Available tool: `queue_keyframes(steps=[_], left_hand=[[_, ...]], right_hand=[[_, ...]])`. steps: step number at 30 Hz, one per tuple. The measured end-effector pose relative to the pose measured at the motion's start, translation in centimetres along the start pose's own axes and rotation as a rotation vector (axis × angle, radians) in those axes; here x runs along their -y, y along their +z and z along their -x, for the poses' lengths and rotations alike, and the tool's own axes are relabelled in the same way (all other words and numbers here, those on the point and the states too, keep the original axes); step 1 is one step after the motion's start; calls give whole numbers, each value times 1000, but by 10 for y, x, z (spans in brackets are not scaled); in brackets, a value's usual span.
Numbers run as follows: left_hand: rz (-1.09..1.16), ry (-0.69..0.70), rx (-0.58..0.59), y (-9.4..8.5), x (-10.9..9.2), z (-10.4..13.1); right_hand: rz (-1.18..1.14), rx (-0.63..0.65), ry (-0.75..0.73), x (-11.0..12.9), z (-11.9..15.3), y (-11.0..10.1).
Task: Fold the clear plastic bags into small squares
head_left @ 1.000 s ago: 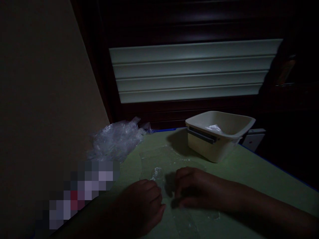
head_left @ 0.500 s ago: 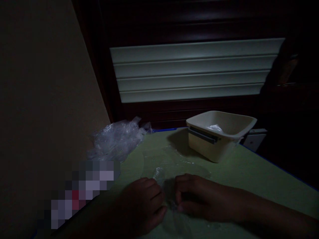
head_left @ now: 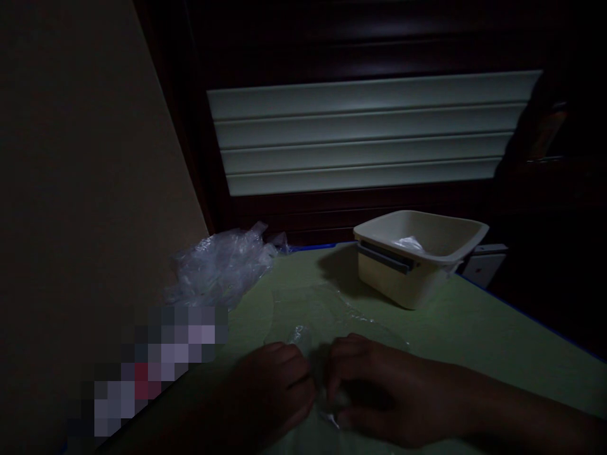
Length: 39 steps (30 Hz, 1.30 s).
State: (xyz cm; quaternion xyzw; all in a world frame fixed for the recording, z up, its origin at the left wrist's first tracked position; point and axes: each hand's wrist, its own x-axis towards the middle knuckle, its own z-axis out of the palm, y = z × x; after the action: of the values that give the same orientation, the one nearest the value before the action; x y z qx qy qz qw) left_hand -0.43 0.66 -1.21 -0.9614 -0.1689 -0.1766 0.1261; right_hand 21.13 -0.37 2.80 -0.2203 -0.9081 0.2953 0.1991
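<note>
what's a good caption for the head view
Two bare hands working clear plastic film on a green tabletop, beside a cream bin and crumpled plastic

- Plastic heap (head_left: 220, 268): far left on the table (head_left: 484, 328), near the wall (head_left: 95, 164).
- Tub (head_left: 393, 278): far right on the table, plastic scrap (head_left: 410, 244) inside.
- Plastic sheet (head_left: 308, 306): on the table, before the tub.
- Slatted panel (head_left: 360, 139): behind the table.

No text, label, brand, number or sign can be read anywhere; the dim light and the pixelated patch at lower left leave no legible lettering.
</note>
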Motion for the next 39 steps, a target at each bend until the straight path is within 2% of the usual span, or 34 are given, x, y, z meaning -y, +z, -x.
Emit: queue_keyframes(steps=[3, 8, 14, 20, 24, 32, 36, 39], left_hand=[[1, -12, -6, -2, -1, -1], [-7, -30, 20, -2, -1, 0], [-5, -24, 3, 2, -1, 1], [-12, -33, -26, 1, -3, 2], [-7, -44, -17, 0, -3, 3], [8, -65, -8, -5, -4, 0], [-3, -59, 13, -5, -4, -1], [-26, -64, -14, -7, -5, -2]], right_hand=[[88, 19, -12, -3, 2, 0], [201, 26, 52, -6, 1, 4], [205, 32, 76, -5, -3, 6], [163, -103, 127, -9, -5, 9], [146, -107, 182, -15, -7, 14], [110, -272, 413, -24, -4, 19], [176, -361, 369, -31, -3, 21], [244, -366, 327, -31, -3, 20]])
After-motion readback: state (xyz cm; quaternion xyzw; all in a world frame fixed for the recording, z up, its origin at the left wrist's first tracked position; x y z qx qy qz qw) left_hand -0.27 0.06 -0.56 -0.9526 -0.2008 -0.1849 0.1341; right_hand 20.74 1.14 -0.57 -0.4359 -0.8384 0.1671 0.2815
